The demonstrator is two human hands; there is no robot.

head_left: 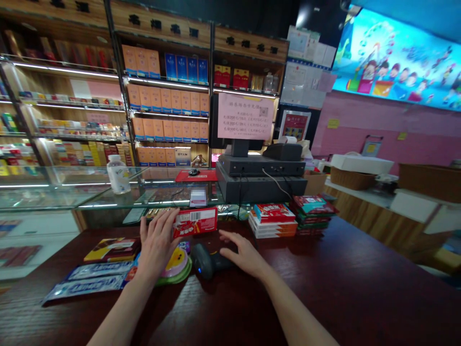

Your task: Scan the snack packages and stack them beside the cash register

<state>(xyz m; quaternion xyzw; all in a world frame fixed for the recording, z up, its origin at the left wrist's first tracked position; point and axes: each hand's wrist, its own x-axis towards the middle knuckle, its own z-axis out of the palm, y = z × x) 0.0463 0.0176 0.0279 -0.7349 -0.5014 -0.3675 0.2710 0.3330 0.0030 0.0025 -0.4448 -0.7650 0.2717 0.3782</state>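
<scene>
My left hand (158, 245) grips the left end of a red snack box (205, 221), which is held up on its side with a white barcode panel facing me. Fingers apart, my right hand (245, 252) hovers by the handle of a black barcode scanner (202, 262) lying on the dark counter; a small blue light glows on it. Under and beside my left wrist are a round package with a yellow face (177, 259), two long blue-and-silver packets (88, 284) and a flat yellow-and-brown box (110, 250). My left hand partly covers these.
Stacked red and white boxes (272, 221) and dark red-green packs (312, 215) stand at the right back. Behind them is a cash register (261, 180) with a cable hanging down. A white bottle (118, 174) stands on the glass counter (90, 199).
</scene>
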